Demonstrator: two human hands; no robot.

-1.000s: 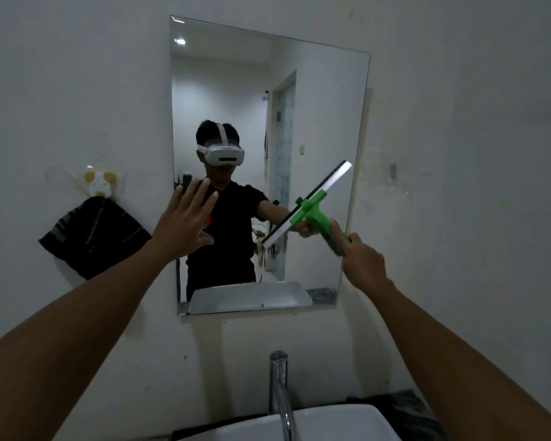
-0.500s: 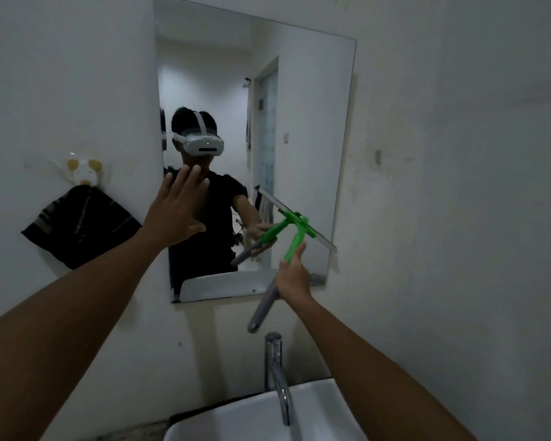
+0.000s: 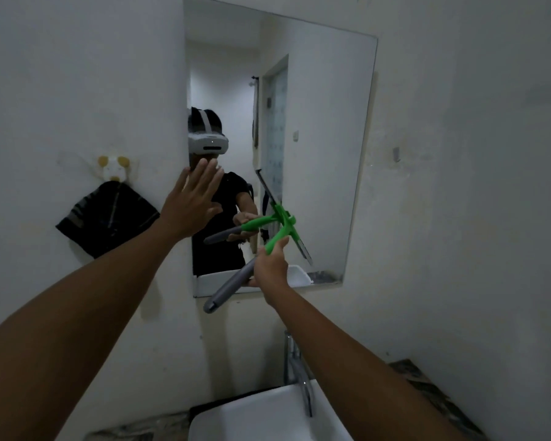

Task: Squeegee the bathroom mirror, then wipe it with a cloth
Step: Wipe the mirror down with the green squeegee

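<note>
The frameless mirror point(image 3: 325, 128) hangs on the white wall above the sink. My right hand point(image 3: 272, 268) grips the green-and-grey squeegee point(image 3: 279, 238) by its handle; the blade lies against the lower middle of the glass, slanting down to the right, and the grey handle end sticks out down-left below the mirror's bottom edge. My left hand point(image 3: 191, 203) is raised with flat, spread fingers at the mirror's left edge and holds nothing. A dark striped cloth point(image 3: 107, 218) hangs from a wall hook point(image 3: 113, 168) left of the mirror.
Below the mirror a white sink point(image 3: 261, 415) with a chrome tap point(image 3: 298, 370) sits on a dark patterned counter point(image 3: 427, 383). The mirror reflects a person in a headset and a doorway behind.
My right hand has swung the squeegee from the mirror's right edge down to the lower middle, turning the blade and handle. My left hand stays raised at the left edge.
</note>
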